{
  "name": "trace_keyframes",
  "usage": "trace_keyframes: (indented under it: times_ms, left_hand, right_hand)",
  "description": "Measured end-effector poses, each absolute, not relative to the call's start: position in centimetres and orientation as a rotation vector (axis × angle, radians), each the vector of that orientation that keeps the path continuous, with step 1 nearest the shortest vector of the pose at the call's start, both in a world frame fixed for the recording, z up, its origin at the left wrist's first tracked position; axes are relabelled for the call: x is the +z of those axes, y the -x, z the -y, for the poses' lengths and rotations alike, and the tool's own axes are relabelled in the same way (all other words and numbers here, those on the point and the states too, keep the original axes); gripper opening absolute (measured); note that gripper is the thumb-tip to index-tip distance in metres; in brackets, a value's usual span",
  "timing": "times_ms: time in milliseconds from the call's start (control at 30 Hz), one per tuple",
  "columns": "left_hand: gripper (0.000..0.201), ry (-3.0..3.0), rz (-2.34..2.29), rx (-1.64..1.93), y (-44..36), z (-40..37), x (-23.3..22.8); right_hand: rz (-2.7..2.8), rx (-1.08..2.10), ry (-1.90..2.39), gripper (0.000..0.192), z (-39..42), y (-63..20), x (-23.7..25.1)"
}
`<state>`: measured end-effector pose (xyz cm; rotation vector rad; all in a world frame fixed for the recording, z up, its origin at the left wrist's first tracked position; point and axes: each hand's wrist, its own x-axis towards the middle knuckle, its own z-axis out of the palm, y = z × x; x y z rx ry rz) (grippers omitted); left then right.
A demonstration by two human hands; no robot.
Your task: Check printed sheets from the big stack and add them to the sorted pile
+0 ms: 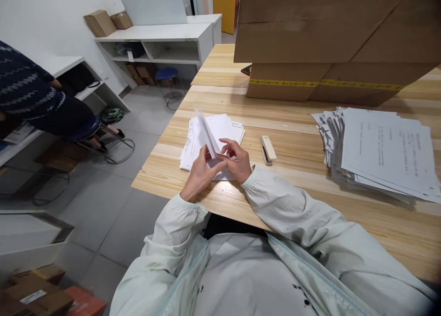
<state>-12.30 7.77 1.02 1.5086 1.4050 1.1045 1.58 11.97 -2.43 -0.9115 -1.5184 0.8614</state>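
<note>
A few white paper sheets [207, 134] stand up on edge, tilted, between my two hands. My left hand [201, 172] grips them at the lower left, its thumb stretched toward the other hand. At the lower right corner, my right hand [234, 159] is closed on the same sheets, with its thumb and fingers bent. Beneath them a small stack of printed papers [189, 148] lies on the wooden table [165, 169]. A cream-coloured stapler [268, 149] rests just right of my right hand, apart from it.
To the right lies a tall, uneven pile of printed papers [386, 146]. Large cardboard boxes [285, 79] stand at the table's far side, with a dark flat object [246, 70] beside them. At left, another person [31, 86] sits on a stool. White shelves [155, 31] line the wall.
</note>
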Motion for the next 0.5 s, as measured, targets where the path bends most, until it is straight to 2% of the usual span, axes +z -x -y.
trace_keyframes:
  times_ms: [133,267,500]
  left_hand:
    - [0.030,-1.430,-1.604,1.125,12.1,-8.2,1.2]
    - [0.030,-1.264,-1.659,1.340,12.7,-8.6,0.0]
    - [0.029,-0.988,-1.782,1.764,15.5,-7.6,0.0]
  right_hand:
    - [1.553,0.800,0.877,0.025,-11.8,-1.6,-2.3]
    - [1.512,0.723,0.991,0.019,-12.2,-2.1,-2.4]
    - [1.258,0.801,1.274,0.030,-14.3,-3.5,-4.5]
